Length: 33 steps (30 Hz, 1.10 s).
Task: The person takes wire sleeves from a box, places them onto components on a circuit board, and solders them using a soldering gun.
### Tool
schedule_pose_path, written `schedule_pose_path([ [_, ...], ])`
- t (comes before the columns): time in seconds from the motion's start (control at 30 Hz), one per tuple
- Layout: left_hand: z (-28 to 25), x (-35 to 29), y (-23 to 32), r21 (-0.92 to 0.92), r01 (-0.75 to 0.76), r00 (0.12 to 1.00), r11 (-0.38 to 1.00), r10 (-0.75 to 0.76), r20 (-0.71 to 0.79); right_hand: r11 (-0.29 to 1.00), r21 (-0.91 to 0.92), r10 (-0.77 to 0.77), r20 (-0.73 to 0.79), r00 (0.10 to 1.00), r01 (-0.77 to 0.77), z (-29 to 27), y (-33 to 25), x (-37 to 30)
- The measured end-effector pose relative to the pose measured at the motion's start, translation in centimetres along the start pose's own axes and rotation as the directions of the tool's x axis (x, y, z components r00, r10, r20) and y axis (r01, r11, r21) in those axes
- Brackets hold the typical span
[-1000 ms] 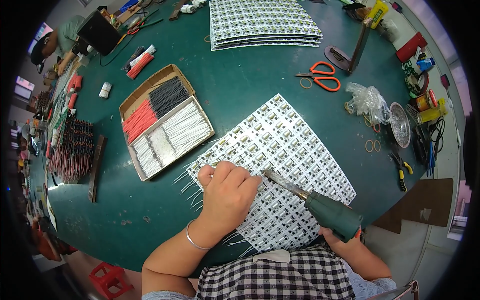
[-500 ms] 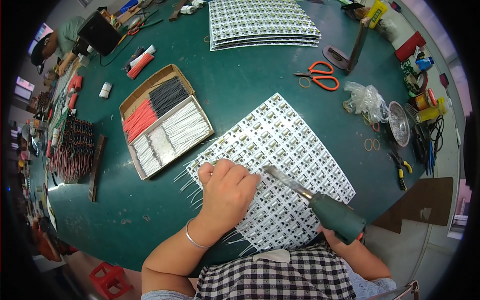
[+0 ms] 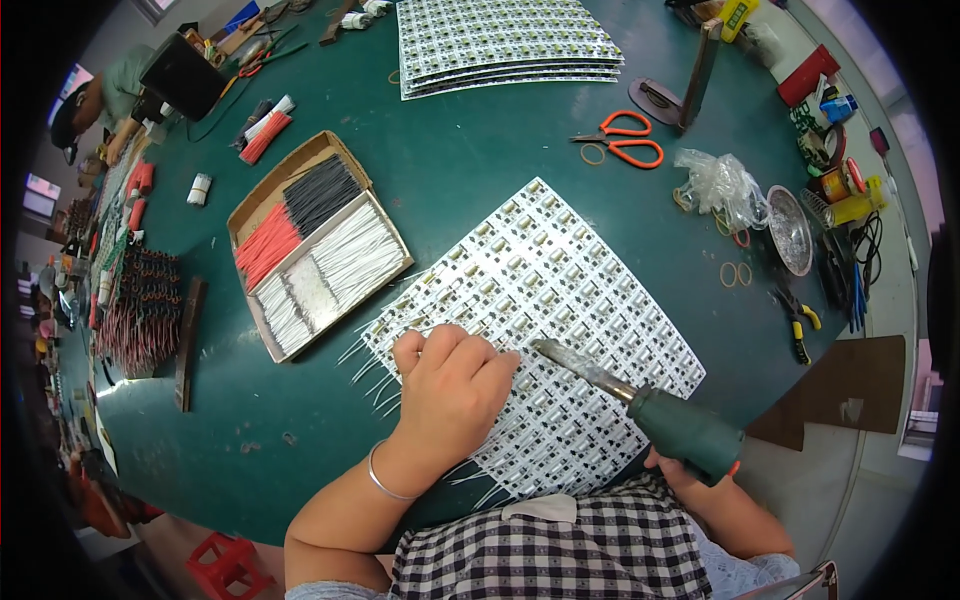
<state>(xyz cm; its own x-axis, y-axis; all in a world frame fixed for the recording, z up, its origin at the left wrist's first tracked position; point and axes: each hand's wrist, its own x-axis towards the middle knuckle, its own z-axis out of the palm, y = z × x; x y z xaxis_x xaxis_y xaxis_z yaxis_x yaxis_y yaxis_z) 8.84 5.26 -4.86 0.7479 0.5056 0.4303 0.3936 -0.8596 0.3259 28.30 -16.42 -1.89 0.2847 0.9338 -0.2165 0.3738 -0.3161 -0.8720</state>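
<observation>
Grasping the soldering tool [image 3: 688, 430] in the right hand [image 3: 682, 473], partly hidden. Curling the left hand [image 3: 455, 392] over the circuit-board sheet [image 3: 590, 290] at the bench [image 3: 215, 455]'s near edge; pinching anything or not, cannot tell. Likely soldering; calls for steadying the tip [image 3: 550, 349] next.

right hand [image 3: 678, 474] mostly hidden by tool [image 3: 688, 435], board stack [image 3: 508, 42] cropped

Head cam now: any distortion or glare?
Head view: fisheye bend, the right edge of the circuit-board panel bowing outward; head view: black vignette toward the picture's corners; head view: a white glare patch on the green tabletop, near its left edge.
</observation>
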Motion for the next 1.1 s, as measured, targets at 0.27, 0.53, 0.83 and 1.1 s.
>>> schedule_pose_path([
  [0.27, 0.3, -0.1, -0.2, -0.066, 0.024, 1.000, 0.998, -0.024, 0.000, 0.998, 0.003, 0.066, -0.045, 0.997, -0.066, 1.0, -0.5, 0.6],
  [0.53, 0.1, -0.1, -0.2, -0.091, 0.025, 1.000, 0.996, -0.024, 0.008, 1.000, -0.013, 0.017, -0.060, 0.998, -0.018, 1.2, -0.4, 0.7],
  [0.83, 0.3, -0.1, -0.3, -0.110, 0.028, 0.999, 0.994, -0.027, 0.017, 0.963, -0.203, -0.178, 0.011, 0.984, 0.177, 0.6, -0.8, 1.4],
  [1.1, 0.6, 0.0, -0.5, -0.133, 0.007, 1.000, 0.991, -0.007, 0.002, 0.916, -0.301, -0.271, 0.029, 0.962, 0.267, 0.5, -0.6, 1.4],
])
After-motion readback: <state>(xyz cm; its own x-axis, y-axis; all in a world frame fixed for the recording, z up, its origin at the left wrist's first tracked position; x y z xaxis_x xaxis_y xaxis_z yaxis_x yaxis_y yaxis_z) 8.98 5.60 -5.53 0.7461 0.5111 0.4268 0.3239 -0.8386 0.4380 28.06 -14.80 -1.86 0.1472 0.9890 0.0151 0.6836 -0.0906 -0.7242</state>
